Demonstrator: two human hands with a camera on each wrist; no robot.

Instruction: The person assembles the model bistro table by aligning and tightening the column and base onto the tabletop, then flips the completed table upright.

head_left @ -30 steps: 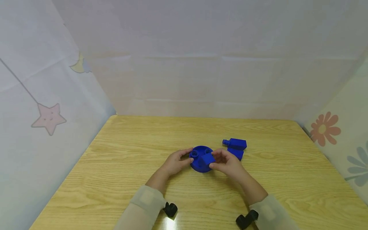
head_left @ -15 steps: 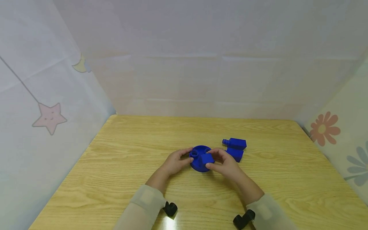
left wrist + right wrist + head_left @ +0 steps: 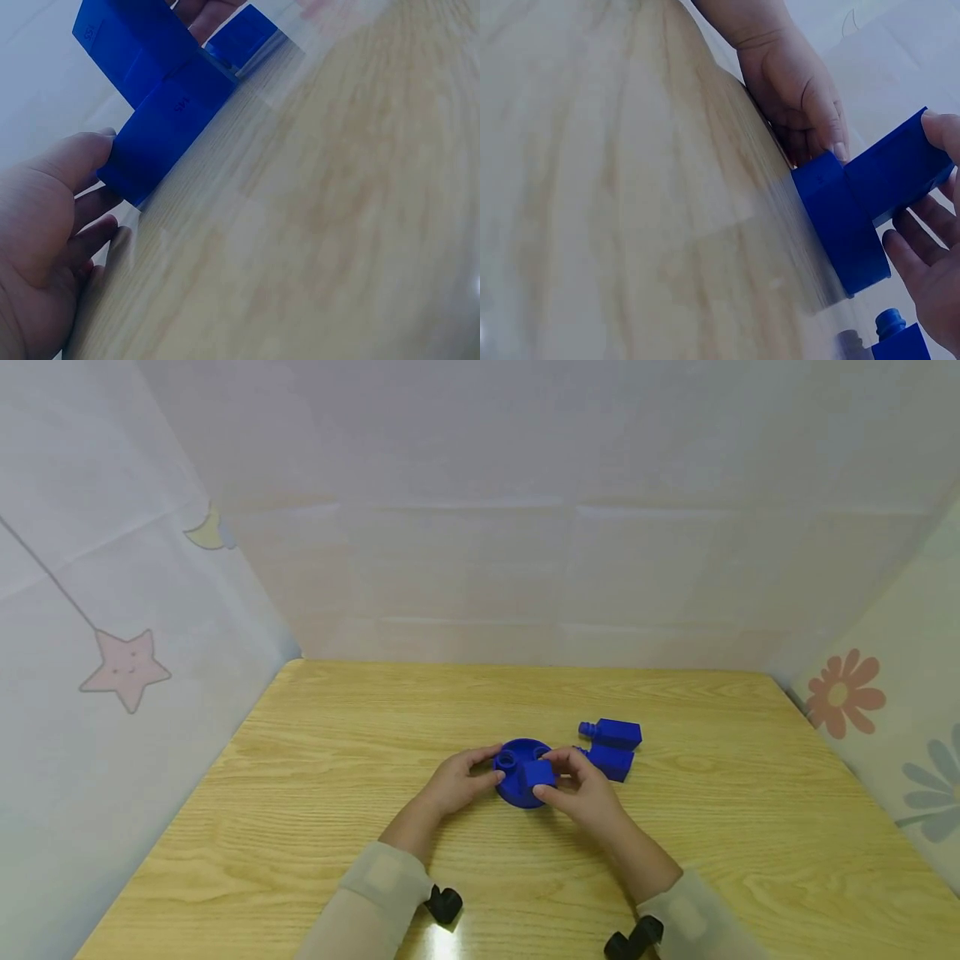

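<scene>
The round blue base (image 3: pixel 520 787) sits flat on the surface (image 3: pixel 315 827), directly ahead of me and near its middle, between my two hands. My left hand (image 3: pixel 459 782) holds the base at its left rim, fingers curled against the side wall; the left wrist view confirms thumb and fingers in contact with that wall. My right hand (image 3: pixel 583 789) pinches a small blue block (image 3: pixel 538 774) between thumb and fingers, with the block positioned on top of the base, on its right half. Whether it is fully seated I cannot tell — the right wrist view shows it standing up off the base's top face, at the rim.

On the left half of the base's top a short round socket (image 3: pixel 507 761) is visible and unoccupied. The right hand is the nearer to the block; the left is the nearer to the socket.

Two more blue pieces (image 3: pixel 611 745) lie just beyond and to the right of my right hand, one behind the other, long axes running roughly left to right, each with its round neck pointing left. They are near the base but apart from it.

Open surface extends on all sides — all edges are well away from the work.
</scene>
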